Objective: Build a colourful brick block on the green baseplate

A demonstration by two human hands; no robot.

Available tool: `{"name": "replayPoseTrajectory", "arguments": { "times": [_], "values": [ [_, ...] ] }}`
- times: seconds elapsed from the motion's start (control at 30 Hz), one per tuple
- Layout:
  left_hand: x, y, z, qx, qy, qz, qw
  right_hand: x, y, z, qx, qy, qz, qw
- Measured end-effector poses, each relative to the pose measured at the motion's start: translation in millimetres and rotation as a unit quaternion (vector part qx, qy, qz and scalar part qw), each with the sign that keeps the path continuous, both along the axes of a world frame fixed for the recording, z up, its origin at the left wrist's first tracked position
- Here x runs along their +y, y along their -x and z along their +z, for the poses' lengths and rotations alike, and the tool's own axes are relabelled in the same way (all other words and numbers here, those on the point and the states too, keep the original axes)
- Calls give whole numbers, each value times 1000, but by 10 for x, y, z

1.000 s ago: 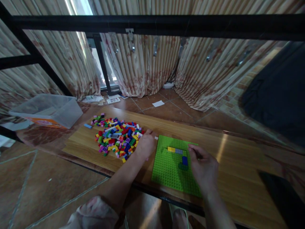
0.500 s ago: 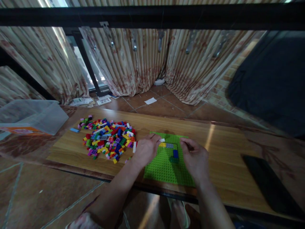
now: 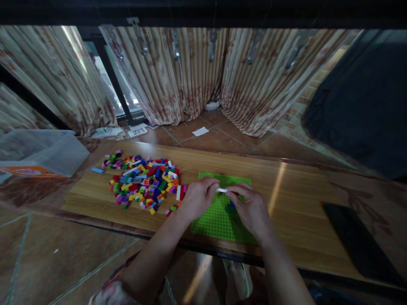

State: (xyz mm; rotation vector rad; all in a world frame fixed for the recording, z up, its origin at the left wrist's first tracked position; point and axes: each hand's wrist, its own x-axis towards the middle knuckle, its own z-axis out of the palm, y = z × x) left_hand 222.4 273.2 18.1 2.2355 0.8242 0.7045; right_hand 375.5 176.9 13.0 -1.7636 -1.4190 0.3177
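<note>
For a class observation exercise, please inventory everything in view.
White toy brick: 1, white, between both hands
Studded baseplate: 1, green, under hands
Mounted bricks: at least 2, blue and green, on baseplate
Loose bricks: many, multicoloured, tabletop left
Tabletop: 1, brown, centre
Plastic bin: 1, translucent, orange label, far left
Flat slab: 1, black, right
Curtains: several, striped beige, back
Papers: several, white, behind tabletop
Large shape: 1, navy, right
Rail: 1, black, top
Left hand: 1, at brick's left end
Right hand: 1, at its right end
</note>
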Motion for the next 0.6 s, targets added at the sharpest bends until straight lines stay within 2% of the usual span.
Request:
{"name": "replayPoseTrajectory", "arguments": {
  "times": [0.13,0.2,0.4,0.6],
  "values": [
    [81,69,-23,9,-17,79,997,-13,-57,-89,-15,43,-11,999],
    [99,91,-45,24,-28,94,995,-4,-66,-129,-18,52,-17,998],
    [69,62,-130,52,-60,80,994,61,-43,-185,-32,48,-53,997],
    [35,12,-143,55,-56,41,996,70,-43,-180,-55,55,-49,996]
  ]
}}
